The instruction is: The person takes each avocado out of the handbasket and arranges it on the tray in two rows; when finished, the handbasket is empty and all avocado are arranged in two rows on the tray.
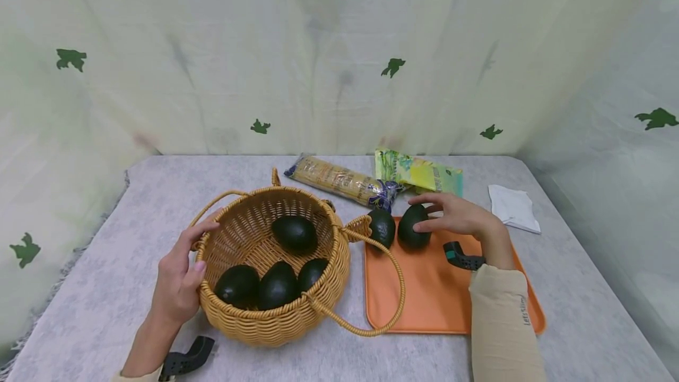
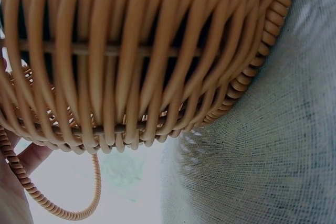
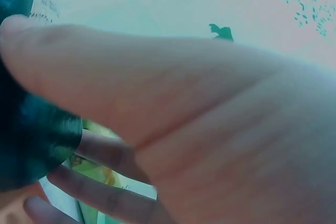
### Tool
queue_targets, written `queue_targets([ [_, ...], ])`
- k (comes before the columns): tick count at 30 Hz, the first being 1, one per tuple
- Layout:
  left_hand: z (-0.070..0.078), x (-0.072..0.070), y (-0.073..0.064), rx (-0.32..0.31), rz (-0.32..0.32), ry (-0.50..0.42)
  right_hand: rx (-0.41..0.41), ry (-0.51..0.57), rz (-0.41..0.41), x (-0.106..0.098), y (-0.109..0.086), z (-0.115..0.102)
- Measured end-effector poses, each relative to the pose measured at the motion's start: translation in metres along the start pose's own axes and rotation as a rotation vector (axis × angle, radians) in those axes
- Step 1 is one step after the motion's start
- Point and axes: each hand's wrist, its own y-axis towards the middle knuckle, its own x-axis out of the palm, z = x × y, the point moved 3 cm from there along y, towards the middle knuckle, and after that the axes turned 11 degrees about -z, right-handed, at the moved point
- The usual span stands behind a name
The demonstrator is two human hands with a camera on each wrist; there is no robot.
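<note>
A round wicker basket (image 1: 249, 328) leans toward me, with several dark green avocados (image 1: 294, 234) inside. My left hand (image 1: 179, 279) grips its left rim, the thumb along the near side and the fingers reaching over the edge. In the left wrist view the woven wall (image 2: 126, 66) fills most of the picture. On the orange tray (image 1: 419, 305) stand two more avocados side by side. The right one (image 1: 412, 231) is held between the thumb and fingers of my right hand (image 1: 458, 216); the other avocado (image 1: 381, 229) stands just left of it, behind the basket's ear.
Behind the tray lie a long pack of dried noodles (image 1: 339, 180) and a green-yellow packet (image 1: 421, 171). A white tissue packet (image 1: 513, 208) sits at the right. One looped basket handle (image 1: 401, 287) hangs over the tray's left edge. A pale patterned curtain (image 1: 329, 63) surrounds the table.
</note>
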Motion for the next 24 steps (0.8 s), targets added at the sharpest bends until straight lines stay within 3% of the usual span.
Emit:
queue_targets([
  [10, 0.0023, 0.0000, 0.0007, -0.022, -0.007, 0.007, -0.060, 0.001, -0.094, 0.0029, -0.0019, -0.0059],
  [24, 0.0006, 0.0002, -0.0001, -0.012, -0.006, 0.004, -0.073, -0.013, -0.089, 0.0030, -0.0020, -0.0104],
])
